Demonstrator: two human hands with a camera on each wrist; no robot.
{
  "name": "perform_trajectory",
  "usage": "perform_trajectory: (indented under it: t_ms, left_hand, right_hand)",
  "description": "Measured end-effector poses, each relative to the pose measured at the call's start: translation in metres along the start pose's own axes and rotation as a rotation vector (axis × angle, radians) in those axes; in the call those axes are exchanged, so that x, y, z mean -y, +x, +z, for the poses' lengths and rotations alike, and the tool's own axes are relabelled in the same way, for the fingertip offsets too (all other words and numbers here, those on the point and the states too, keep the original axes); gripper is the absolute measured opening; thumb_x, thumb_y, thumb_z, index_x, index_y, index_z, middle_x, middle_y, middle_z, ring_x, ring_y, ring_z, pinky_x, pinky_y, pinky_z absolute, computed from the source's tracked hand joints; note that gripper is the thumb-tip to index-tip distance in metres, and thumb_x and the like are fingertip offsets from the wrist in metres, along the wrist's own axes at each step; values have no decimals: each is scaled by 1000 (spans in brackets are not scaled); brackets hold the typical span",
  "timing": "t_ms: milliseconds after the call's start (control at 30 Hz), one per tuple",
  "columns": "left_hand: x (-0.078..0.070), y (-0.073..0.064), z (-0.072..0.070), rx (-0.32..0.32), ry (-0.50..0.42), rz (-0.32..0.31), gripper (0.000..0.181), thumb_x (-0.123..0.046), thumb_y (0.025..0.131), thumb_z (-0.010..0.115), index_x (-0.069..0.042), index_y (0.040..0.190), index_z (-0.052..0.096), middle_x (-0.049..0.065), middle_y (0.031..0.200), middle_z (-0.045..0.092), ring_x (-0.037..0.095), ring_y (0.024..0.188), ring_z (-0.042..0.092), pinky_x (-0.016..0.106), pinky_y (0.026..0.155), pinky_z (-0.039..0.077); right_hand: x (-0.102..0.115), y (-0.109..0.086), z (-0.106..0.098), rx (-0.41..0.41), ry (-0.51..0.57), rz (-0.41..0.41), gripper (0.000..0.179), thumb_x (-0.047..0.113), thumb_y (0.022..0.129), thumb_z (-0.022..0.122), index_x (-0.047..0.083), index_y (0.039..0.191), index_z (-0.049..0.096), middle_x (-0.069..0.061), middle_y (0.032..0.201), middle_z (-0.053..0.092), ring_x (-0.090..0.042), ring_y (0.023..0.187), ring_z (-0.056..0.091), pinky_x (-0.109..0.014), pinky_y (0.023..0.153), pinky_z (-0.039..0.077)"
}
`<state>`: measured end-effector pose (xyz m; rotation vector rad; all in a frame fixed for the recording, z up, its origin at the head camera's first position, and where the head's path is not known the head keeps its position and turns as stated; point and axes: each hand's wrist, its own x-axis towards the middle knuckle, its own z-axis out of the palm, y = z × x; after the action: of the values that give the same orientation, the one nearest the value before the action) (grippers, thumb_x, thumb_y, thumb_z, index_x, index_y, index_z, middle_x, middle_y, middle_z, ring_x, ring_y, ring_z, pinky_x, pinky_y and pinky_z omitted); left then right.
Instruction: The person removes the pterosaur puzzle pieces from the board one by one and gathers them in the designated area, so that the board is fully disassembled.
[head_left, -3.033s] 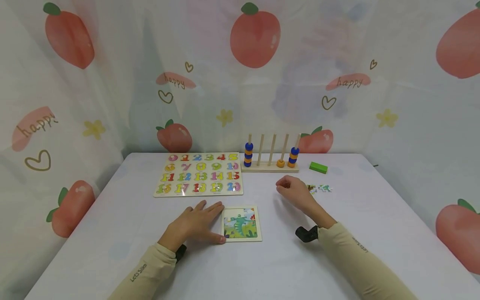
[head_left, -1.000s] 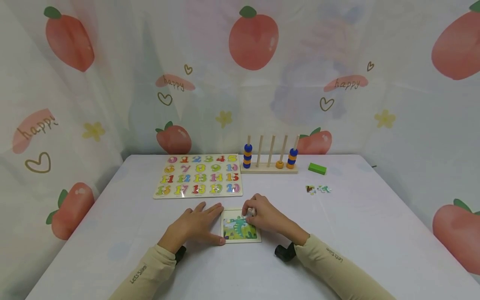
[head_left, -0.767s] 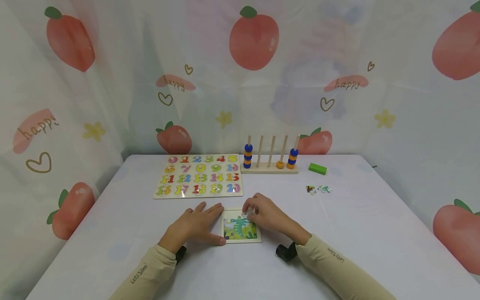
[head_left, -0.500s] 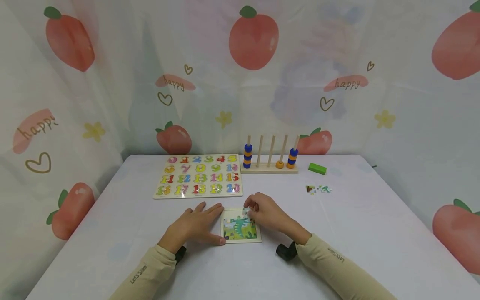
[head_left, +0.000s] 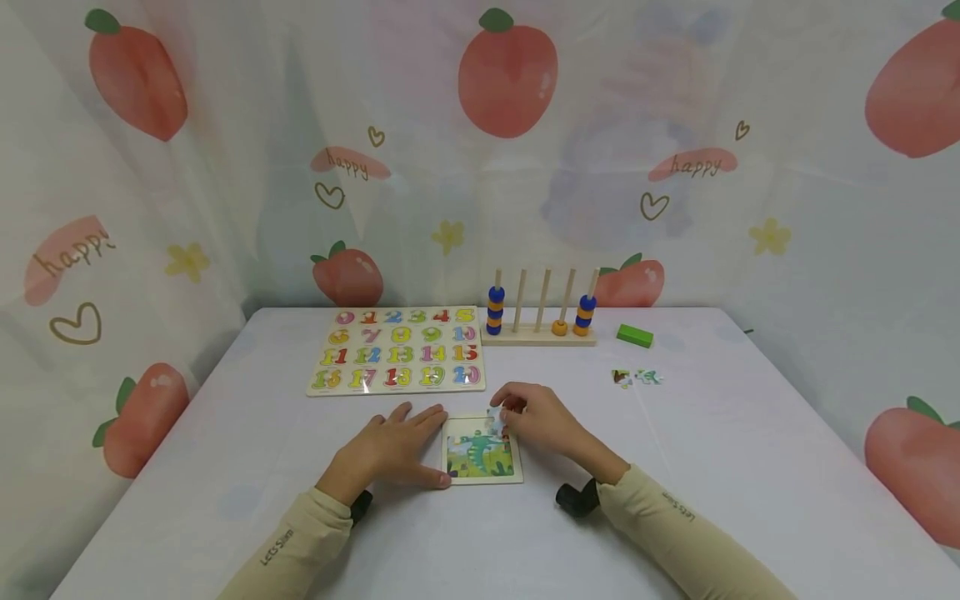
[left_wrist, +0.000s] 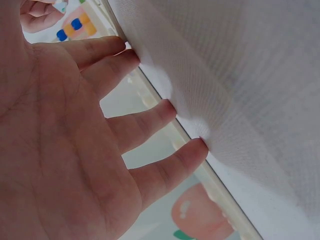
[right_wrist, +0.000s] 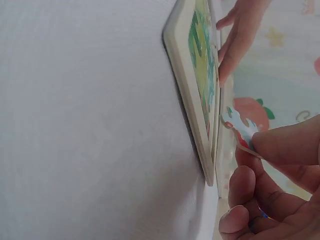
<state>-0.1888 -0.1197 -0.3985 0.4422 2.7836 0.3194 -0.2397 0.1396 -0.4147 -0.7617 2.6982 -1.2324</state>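
A framed jigsaw puzzle with a green dinosaur picture lies flat on the table in front of the person. My left hand rests beside it with spread fingers, its thumb and index fingertip touching the frame's left side. Over the puzzle's upper right part, my right hand pinches a jigsaw piece between thumb and index finger. In the right wrist view the piece is light blue with red on one edge, tilted and apart from the frame. The fingers hide part of the puzzle's right corner in the head view.
Loose jigsaw pieces lie to the right, with a green block behind them. A number board stands at the back left. Beside it is a wooden peg stand with blue and orange beads. A printed curtain surrounds the table.
The right hand has come leftward from near the loose pieces to the puzzle's upper right. Within the last half second it has shifted slightly back with the jigsaw piece. The left hand stays put.
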Motion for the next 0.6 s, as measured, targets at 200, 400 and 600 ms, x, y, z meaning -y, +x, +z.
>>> perform_trajectory:
  t_ms: [200, 400, 600]
  left_hand:
    - [0, 0, 0, 0, 6, 8, 103, -60, 83, 87, -18, 165, 44, 1, 171, 39, 42, 159, 25, 68, 122, 29]
    - [1, 0, 0, -4, 4, 11, 102, -59, 83, 88, -18, 165, 43, 1, 171, 38, 42, 159, 24, 68, 122, 28]
    - [2, 0, 0, 1, -7, 14, 102, -58, 83, 88, -17, 165, 43, 1, 172, 37, 42, 159, 23, 67, 122, 27]
  right_hand:
    - [-1, -1, -5, -24, 9, 19, 14, 1, 99, 68, 4, 111, 76, 1, 92, 67, -17, 86, 60, -35, 78, 52]
    - [-5, -2, -12, -42, 23, 41, 14, 3, 99, 69, 4, 111, 75, 0, 93, 69, -18, 87, 61, -36, 79, 54]
    - [-11, -3, -22, -68, 54, 60, 12, 2, 98, 71, 2, 110, 75, -2, 93, 71, -19, 86, 64, -36, 79, 55]
